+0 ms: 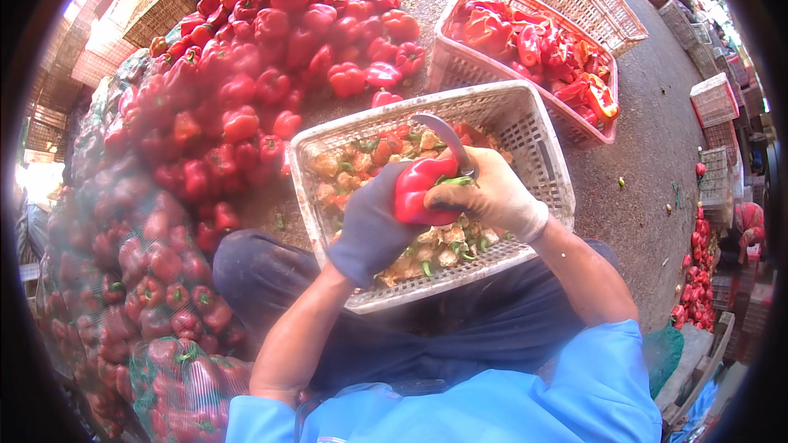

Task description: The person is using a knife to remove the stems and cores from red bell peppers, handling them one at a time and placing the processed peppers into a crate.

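My left hand [371, 220], in a dark blue-grey glove, is closed around a red bell pepper [417, 187] whose green stem end is turned to the right. In my right hand [494, 190], gloved in pale cloth with a dirty thumb, is a short curved knife [441, 130], its blade pointing up and left over the pepper. The right thumb rests against the pepper beside the stem. Both hands are above a white plastic crate [353, 121] that holds cut pepper cores [447, 246] with green stems and pale seeds. The knife's handle is mostly hidden in my grip.
A big heap of whole red peppers [271, 25] lies at the far left. Net sacks of peppers [156, 254] stand along my left side. Behind the white crate is a pink crate [607, 127] of cut peppers, then a tipped crate [587, 0]. Another person [747, 226] is at far right.
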### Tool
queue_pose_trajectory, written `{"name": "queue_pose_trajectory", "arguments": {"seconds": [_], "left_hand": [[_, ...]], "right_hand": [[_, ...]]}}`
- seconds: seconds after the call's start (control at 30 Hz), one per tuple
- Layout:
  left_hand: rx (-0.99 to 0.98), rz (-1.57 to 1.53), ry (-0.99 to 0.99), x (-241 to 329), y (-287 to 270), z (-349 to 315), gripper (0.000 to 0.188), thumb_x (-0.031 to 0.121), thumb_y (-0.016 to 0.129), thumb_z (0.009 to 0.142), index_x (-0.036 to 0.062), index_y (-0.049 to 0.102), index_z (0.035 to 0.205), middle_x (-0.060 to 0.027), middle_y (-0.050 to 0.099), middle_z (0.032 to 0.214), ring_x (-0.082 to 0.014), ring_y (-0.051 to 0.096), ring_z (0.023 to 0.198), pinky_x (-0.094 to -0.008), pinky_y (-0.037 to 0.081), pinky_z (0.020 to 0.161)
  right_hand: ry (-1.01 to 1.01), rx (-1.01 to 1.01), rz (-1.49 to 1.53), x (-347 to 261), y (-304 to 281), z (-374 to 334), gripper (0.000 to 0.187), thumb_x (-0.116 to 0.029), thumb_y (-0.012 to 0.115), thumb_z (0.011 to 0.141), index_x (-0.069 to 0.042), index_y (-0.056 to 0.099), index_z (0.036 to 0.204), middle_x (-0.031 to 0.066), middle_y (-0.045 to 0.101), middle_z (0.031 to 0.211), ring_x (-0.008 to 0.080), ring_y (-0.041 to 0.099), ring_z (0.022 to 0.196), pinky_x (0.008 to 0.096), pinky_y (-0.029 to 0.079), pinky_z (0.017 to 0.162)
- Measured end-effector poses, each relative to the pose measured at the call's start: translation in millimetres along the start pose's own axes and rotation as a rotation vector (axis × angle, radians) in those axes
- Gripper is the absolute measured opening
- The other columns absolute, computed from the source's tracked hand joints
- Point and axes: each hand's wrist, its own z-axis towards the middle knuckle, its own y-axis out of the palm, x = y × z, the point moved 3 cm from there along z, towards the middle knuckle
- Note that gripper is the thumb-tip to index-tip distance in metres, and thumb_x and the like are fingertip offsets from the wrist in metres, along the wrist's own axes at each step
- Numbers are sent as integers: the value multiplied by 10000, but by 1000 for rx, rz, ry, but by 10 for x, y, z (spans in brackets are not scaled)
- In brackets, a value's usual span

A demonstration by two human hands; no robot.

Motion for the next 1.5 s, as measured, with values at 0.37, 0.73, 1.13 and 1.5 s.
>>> {"name": "queue_pose_trajectory", "arguments": {"seconds": [0.37,0.73,1.13,1.5], "left_hand": [[-156,-238,-96,-78,-140,-28,709,145,996,801,78,684,1433,-89,790,1280,-177,747,1179,-365,587,1030],[-37,-208,-111,-87,-116,-59,615,75,951,831,60,701,1393,-98,820,1200,-172,767,1116,-363,606,977],[77,-189,30,-105,-59,-63,509,76,938,868,70,734,1333,-140,833,1146,-182,796,1074,-358,610,935],[54,-142,-46,-91,-115,-71,648,29,974,766,46,712,1359,-83,819,1186,-176,769,1110,-369,609,1009]], "right_hand": [[254,-20,218,-20,-45,-46,460,-459,873,984,-42,716,1099,27,649,781,129,615,625,289,504,554],[166,-27,200,103,-39,-20,570,-552,807,1032,-57,643,1262,-46,617,861,41,538,678,225,423,570],[75,28,-71,-192,-46,-16,366,-177,794,1039,-21,722,1362,4,763,1075,31,652,857,217,522,733],[-90,130,-92,-213,-15,-6,426,-59,810,948,-47,618,1328,6,693,1117,58,642,987,261,554,872]]}}
